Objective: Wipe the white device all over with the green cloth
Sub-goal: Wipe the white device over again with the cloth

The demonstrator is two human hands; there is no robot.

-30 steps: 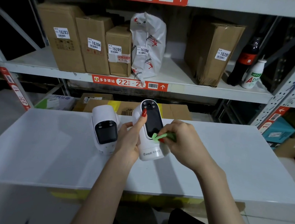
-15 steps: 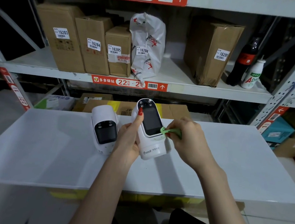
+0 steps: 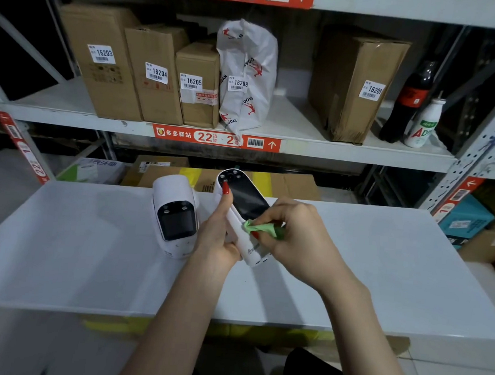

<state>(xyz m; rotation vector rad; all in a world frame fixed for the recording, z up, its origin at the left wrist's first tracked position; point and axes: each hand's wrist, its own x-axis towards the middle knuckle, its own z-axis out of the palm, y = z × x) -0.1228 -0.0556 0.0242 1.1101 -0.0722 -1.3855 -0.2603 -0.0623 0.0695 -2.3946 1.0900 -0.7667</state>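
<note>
**Device tilted left, cloth at lower screen edge**

Since the earlier frame the rounded white plastic device (image 3: 239, 213) leans further left over the white table (image 3: 381, 272). Left hand (image 3: 217, 238) grips it; right hand (image 3: 292, 238) pinches the crumpled green cloth (image 3: 262, 229) against it

Glossy white plastic device (image 3: 242, 213) with shiny black screen, soft green cloth (image 3: 262, 229), matt white table (image 3: 381, 272)
</note>
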